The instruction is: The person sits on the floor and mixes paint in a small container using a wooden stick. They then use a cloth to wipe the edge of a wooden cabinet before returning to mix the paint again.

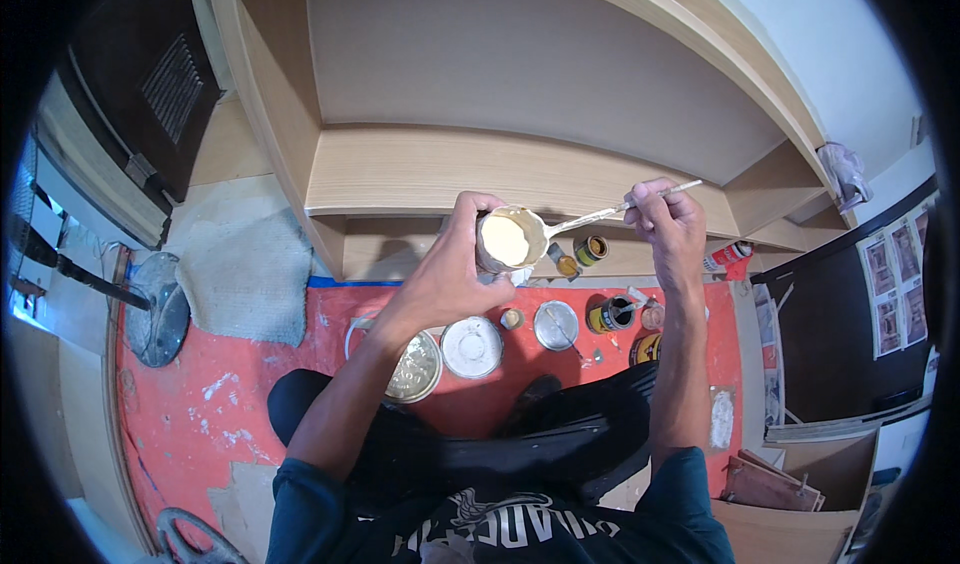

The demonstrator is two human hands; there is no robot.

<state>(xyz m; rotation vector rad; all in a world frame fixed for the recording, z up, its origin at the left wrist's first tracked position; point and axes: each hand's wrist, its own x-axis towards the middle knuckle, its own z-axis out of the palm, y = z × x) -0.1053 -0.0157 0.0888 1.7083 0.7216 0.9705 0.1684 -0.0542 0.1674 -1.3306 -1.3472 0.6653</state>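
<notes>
My left hand (pixel 460 259) grips a small stained cup (pixel 508 242) of cream-coloured paint, tilted toward me so its surface shows. My right hand (pixel 662 219) pinches a thin, paint-crusted brush or stick (pixel 600 214), whose lower end rests at the cup's right rim. Both hands are raised in front of the lower part of a pale wooden shelf unit (pixel 430 169). Below them are a small open tin (pixel 591 250), a dark can with tools in it (pixel 610 317) and pale lids or containers (pixel 470 347).
A red floor covering (pixel 220 409) holds more tins around my legs. At left are a dark door (pixel 120 64), a pale mat (pixel 243 279) and a round metal stand base (pixel 155 339). At right are a red-labelled tube (pixel 728 257), pinned papers (pixel 895 284) and leaning boards (pixel 770 482).
</notes>
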